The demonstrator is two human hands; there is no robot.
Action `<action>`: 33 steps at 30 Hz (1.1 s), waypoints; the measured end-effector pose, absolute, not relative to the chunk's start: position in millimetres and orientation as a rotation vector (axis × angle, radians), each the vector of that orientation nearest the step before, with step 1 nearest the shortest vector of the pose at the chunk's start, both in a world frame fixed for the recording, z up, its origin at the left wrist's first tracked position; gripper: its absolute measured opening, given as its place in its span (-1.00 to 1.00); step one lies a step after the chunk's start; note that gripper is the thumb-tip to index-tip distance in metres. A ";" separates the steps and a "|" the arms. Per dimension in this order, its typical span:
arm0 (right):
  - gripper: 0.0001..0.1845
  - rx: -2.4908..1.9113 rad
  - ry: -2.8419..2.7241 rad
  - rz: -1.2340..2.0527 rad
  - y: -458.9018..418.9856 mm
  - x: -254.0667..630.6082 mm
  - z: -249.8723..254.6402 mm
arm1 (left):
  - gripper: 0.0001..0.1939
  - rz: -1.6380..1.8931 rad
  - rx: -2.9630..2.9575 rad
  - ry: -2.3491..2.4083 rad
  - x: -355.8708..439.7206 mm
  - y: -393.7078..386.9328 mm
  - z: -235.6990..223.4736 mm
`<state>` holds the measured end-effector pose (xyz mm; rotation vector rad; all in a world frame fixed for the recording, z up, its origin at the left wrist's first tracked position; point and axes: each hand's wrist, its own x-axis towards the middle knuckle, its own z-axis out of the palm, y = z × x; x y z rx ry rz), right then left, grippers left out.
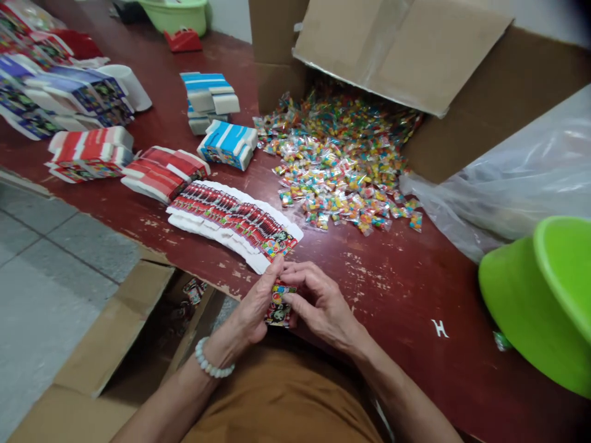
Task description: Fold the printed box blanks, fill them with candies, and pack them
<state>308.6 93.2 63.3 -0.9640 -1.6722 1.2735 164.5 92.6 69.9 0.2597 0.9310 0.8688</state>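
Note:
My left hand and my right hand meet at the table's near edge, both closed around one small printed paper box with red and colourful artwork. A bead bracelet circles my left wrist. Just beyond my hands lies a fanned row of flat red box blanks. Farther back, a heap of small candy packets in clear wrappers spills from an open cardboard carton lying on its side.
Stacks of red blanks and blue blanks lie at left on the worn red table. Green plastic basins sit at right beside a clear plastic bag. A cardboard box stands on the floor below left.

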 end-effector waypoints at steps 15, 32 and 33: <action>-0.11 -0.888 -2.377 0.685 92.1 293.3 53.2 | -0.47 0.968 0.025 0.804 147.6 76.1 61.3; -0.12 -1.660 -2.244 0.332 168.1 281.2 14.0 | -0.79 1.450 1.010 2.128 -38.4 43.7 31.2; -0.12 -1.665 -2.229 0.360 169.8 281.5 15.6 | -0.74 1.449 1.124 2.088 -19.9 53.7 32.4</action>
